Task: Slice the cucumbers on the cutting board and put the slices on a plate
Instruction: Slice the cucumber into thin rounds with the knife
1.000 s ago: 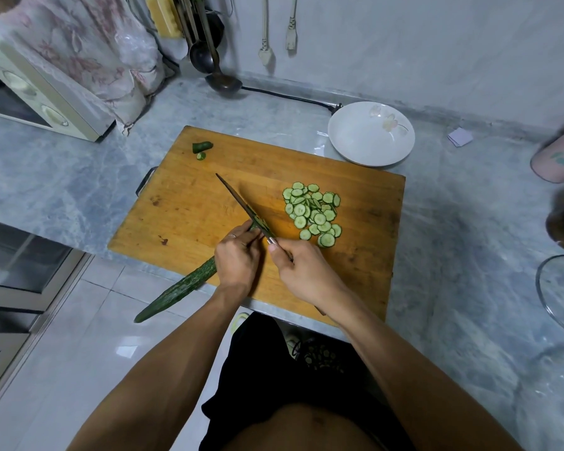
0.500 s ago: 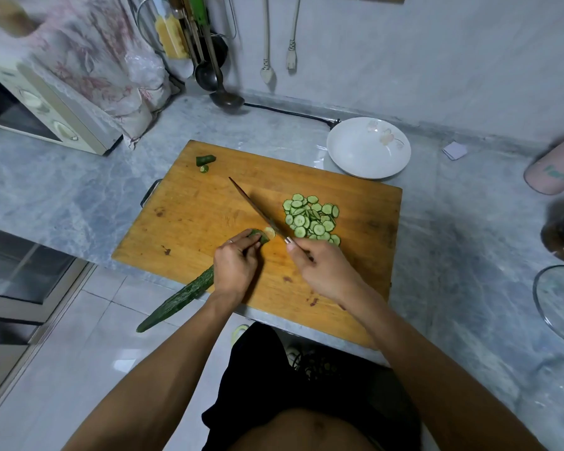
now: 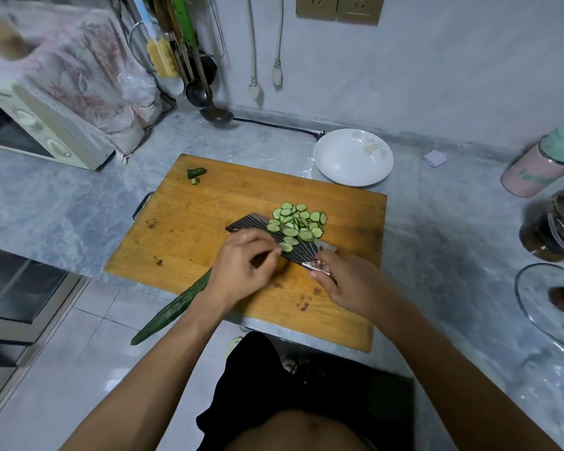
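Fingers [image 3: 272, 253] of our left hand [image 3: 241, 268] curl loosely beside a slice on the flat blade, gripping nothing we can see; our right hand [image 3: 349, 284] grips the handle of the knife [image 3: 258, 222], which lies flat under the edge of the cucumber slices [image 3: 298, 224]; the uncut cucumber [image 3: 170, 309] runs from under our left wrist off the cutting board [image 3: 209, 222]; the empty white plate [image 3: 353, 157] sits on the bench [image 3: 437, 239] just beyond the board's far corner.
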A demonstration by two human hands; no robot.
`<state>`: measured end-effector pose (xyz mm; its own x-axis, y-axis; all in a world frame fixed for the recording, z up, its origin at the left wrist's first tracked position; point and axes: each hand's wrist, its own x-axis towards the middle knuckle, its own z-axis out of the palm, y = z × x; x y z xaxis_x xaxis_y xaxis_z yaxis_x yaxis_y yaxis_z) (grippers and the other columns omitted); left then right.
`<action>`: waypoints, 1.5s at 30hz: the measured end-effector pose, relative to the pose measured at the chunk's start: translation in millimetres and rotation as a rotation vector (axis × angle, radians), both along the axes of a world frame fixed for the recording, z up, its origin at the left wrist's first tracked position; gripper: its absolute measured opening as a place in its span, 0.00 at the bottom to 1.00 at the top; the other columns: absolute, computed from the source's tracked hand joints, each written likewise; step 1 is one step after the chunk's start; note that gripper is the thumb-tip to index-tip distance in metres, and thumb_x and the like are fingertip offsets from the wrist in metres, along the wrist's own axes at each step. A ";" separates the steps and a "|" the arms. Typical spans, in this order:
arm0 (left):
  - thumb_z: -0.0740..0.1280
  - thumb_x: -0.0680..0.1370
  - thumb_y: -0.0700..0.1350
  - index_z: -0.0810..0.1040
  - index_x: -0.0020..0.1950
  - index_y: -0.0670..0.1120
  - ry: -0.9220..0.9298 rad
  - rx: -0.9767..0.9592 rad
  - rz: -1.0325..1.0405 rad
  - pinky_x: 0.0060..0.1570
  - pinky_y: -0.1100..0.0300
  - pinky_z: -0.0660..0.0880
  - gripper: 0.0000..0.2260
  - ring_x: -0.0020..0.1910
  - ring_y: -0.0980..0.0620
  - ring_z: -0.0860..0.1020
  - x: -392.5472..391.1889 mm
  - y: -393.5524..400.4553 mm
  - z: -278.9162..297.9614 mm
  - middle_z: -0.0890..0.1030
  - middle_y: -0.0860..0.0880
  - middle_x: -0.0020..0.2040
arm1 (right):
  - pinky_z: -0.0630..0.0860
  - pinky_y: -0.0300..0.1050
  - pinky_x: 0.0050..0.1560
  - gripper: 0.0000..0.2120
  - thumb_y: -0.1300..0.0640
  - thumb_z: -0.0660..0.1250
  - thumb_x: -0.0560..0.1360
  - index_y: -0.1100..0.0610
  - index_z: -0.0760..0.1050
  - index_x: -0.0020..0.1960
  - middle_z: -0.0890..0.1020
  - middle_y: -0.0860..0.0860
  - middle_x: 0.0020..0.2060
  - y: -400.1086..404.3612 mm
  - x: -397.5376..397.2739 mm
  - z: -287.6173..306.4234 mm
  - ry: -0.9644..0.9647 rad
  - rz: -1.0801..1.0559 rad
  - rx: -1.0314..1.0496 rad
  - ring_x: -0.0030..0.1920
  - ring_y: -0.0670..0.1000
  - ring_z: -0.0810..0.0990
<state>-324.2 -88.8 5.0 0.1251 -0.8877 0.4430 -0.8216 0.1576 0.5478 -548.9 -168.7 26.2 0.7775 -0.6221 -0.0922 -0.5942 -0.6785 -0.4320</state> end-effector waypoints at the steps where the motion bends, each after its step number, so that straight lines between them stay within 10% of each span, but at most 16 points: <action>1: 0.67 0.77 0.49 0.85 0.49 0.46 -0.017 0.080 -0.072 0.52 0.51 0.75 0.10 0.49 0.55 0.78 -1.0 -4.3 0.7 0.82 0.52 0.48 | 0.70 0.46 0.35 0.18 0.45 0.58 0.83 0.55 0.71 0.66 0.83 0.52 0.48 1.9 -1.7 0.0 0.011 0.009 -0.024 0.42 0.54 0.81; 9: 0.65 0.79 0.47 0.80 0.62 0.50 -0.105 0.601 -0.195 0.67 0.52 0.69 0.13 0.66 0.48 0.73 9.4 -65.6 11.7 0.76 0.48 0.67 | 0.77 0.50 0.39 0.18 0.44 0.58 0.83 0.57 0.71 0.65 0.83 0.54 0.48 8.8 -9.1 4.7 -0.003 0.024 -0.108 0.43 0.56 0.82; 16: 0.69 0.76 0.47 0.82 0.56 0.52 -0.094 0.523 0.220 0.52 0.55 0.77 0.09 0.54 0.49 0.78 12.7 -68.5 18.1 0.81 0.51 0.58 | 0.75 0.47 0.36 0.18 0.44 0.59 0.83 0.57 0.72 0.64 0.84 0.54 0.48 8.6 -22.5 1.9 -0.039 0.021 -0.147 0.42 0.56 0.83; 24: 0.73 0.75 0.49 0.84 0.55 0.52 0.174 0.703 0.230 0.59 0.54 0.76 0.09 0.54 0.53 0.79 30.4 -93.3 5.4 0.83 0.53 0.57 | 0.77 0.48 0.37 0.19 0.43 0.59 0.83 0.56 0.73 0.63 0.84 0.53 0.48 11.9 -30.3 -2.9 -0.043 0.035 -0.159 0.42 0.55 0.83; 29: 0.68 0.79 0.47 0.84 0.52 0.46 0.452 0.422 0.437 0.55 0.59 0.74 0.08 0.52 0.53 0.79 41.0 -81.2 5.2 0.83 0.51 0.52 | 0.75 0.47 0.38 0.18 0.43 0.59 0.82 0.55 0.73 0.63 0.84 0.52 0.48 14.0 -38.3 -3.7 -0.058 -0.067 -0.043 0.43 0.55 0.83; 37: 0.67 0.77 0.38 0.84 0.51 0.48 0.038 0.628 -0.235 0.55 0.62 0.70 0.09 0.52 0.57 0.76 -9.1 -75.5 44.5 0.80 0.56 0.50 | 0.69 0.44 0.36 0.18 0.44 0.60 0.82 0.56 0.73 0.65 0.84 0.53 0.49 4.2 -33.9 5.8 -0.042 0.017 -0.107 0.43 0.54 0.82; 45: 0.62 0.76 0.35 0.81 0.61 0.47 0.036 0.586 -0.038 0.63 0.61 0.69 0.17 0.64 0.48 0.75 -1.4 -77.2 28.0 0.79 0.47 0.64 | 0.69 0.44 0.35 0.17 0.44 0.59 0.83 0.55 0.73 0.63 0.83 0.51 0.47 8.8 -25.4 7.6 -0.025 0.016 -0.058 0.43 0.52 0.82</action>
